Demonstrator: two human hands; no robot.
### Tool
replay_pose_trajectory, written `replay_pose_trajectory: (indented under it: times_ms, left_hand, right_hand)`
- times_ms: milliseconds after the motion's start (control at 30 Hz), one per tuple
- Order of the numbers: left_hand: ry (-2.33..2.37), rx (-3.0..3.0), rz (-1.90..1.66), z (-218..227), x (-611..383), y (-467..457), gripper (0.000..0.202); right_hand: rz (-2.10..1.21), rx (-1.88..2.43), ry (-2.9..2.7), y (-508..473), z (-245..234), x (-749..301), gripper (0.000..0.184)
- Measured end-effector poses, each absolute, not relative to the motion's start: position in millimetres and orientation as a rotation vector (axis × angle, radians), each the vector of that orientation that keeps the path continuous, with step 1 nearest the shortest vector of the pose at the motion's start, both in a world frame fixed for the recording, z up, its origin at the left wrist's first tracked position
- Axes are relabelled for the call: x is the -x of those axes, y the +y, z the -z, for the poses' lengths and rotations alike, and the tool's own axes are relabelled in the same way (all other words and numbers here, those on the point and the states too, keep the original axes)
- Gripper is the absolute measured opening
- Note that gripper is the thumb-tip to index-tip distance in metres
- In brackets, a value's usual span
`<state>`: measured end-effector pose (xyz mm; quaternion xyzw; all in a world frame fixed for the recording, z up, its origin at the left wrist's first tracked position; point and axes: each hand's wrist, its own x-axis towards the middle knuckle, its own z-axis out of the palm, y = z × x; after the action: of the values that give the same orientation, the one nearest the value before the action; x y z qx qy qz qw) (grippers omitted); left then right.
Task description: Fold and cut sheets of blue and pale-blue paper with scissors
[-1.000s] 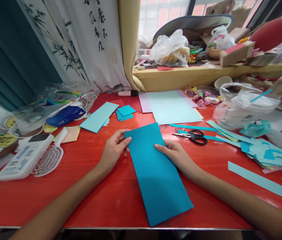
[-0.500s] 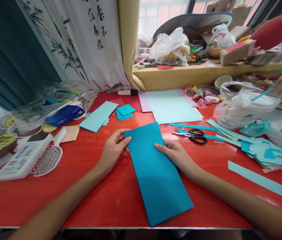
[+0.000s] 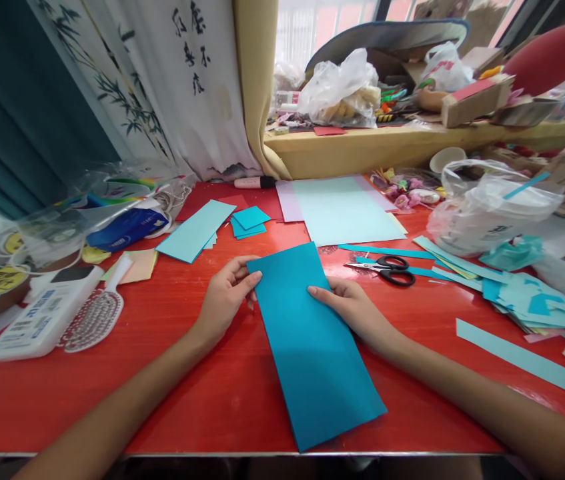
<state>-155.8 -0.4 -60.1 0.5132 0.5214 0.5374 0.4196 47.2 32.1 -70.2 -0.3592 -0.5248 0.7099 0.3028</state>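
Observation:
A long teal paper sheet [image 3: 312,340] lies on the red table [image 3: 202,393], running from the middle toward the near edge. My left hand [image 3: 225,300] pinches the sheet's far left corner between thumb and fingers. On the sheet's right edge my right hand [image 3: 349,307] grips it, thumb on top and fingers curled under. Black-handled scissors [image 3: 387,270] lie just right of my right hand on thin teal strips.
Pale blue sheets [image 3: 345,210] and small teal squares [image 3: 249,221] lie farther back. A hairbrush [image 3: 95,313] and a white device [image 3: 42,317] sit at left. Paper scraps [image 3: 532,303] and a plastic bag [image 3: 492,213] crowd the right. A cluttered windowsill [image 3: 412,143] runs behind.

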Motion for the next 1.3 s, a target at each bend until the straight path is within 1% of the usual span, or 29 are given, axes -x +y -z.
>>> replay_pose_trajectory:
  times_ms: [167, 267, 367, 433, 467, 567, 633, 833, 967, 1100, 1300]
  left_hand:
    - [1.299, -1.243, -1.391, 61.1, 161.2, 4.0, 0.024]
    - [1.292, -1.195, -1.447, 61.0, 163.7, 6.7, 0.025]
    - [1.3, -1.154, -1.417, 58.9, 160.9, 5.3, 0.039]
    - [1.286, -1.147, -1.265, 58.4, 156.4, 2.4, 0.051]
    - [1.276, -1.149, -1.161, 58.8, 154.0, 0.8, 0.051]
    - [1.267, -1.174, -0.908, 62.5, 148.9, -2.3, 0.03]
    - [1.294, -1.198, -0.86, 64.7, 148.1, -2.6, 0.025]
    - [1.331, -1.22, -0.96, 62.0, 150.8, -1.7, 0.025]
    - [1.335, -1.264, -0.912, 62.6, 149.7, -1.4, 0.024]
    - [1.366, -1.266, -0.877, 65.3, 149.0, 0.1, 0.024]
    - [1.408, -1.284, -0.875, 63.9, 148.8, 0.4, 0.024]
  right_hand:
    - [-1.862, 0.965, -1.391, 31.4, 67.6, -46.5, 0.033]
    - [-1.884, 1.017, -1.416, 30.5, 66.5, -46.3, 0.03]
    - [-1.863, 1.022, -1.395, 31.1, 68.4, -46.6, 0.029]
    - [-1.84, 0.985, -1.342, 32.6, 70.9, -47.0, 0.03]
    - [-1.829, 0.957, -1.313, 33.3, 72.0, -47.3, 0.032]
    - [-1.807, 0.908, -1.255, 34.7, 73.3, -47.7, 0.032]
    - [-1.816, 0.927, -1.255, 34.5, 72.0, -47.6, 0.031]
    - [-1.851, 0.954, -1.275, 33.4, 69.6, -46.6, 0.026]
    - [-1.822, 0.904, -1.25, 34.7, 74.7, -47.5, 0.028]
    - [-1.769, 0.945, -1.272, 34.8, 77.3, -48.9, 0.032]
    - [-1.749, 0.918, -1.287, 33.5, 76.2, -48.6, 0.026]
